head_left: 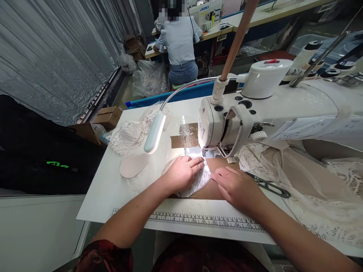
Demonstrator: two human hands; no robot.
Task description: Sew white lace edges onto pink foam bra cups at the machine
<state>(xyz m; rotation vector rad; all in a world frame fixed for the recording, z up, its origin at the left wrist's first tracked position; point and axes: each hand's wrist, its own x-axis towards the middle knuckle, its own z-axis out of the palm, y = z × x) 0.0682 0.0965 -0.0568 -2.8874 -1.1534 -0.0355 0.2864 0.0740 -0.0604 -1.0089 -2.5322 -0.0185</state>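
A white lace bra cup lies under the needle end of the white sewing machine. My left hand presses on its left part, with the fingers closed together near the presser foot. At the cup's right edge, my right hand has its thumb and fingertips pinched on the fabric. Both hands rest low over brown tape stuck on the table. The needle and the cup's far end are partly hidden by the machine head and my fingers.
Lace cups and a beige cup pad lie at left, below a lamp on a bent neck. Lace fabric and a dark green slotted tool are at right. A printed ruler runs along the front edge. A person sits beyond.
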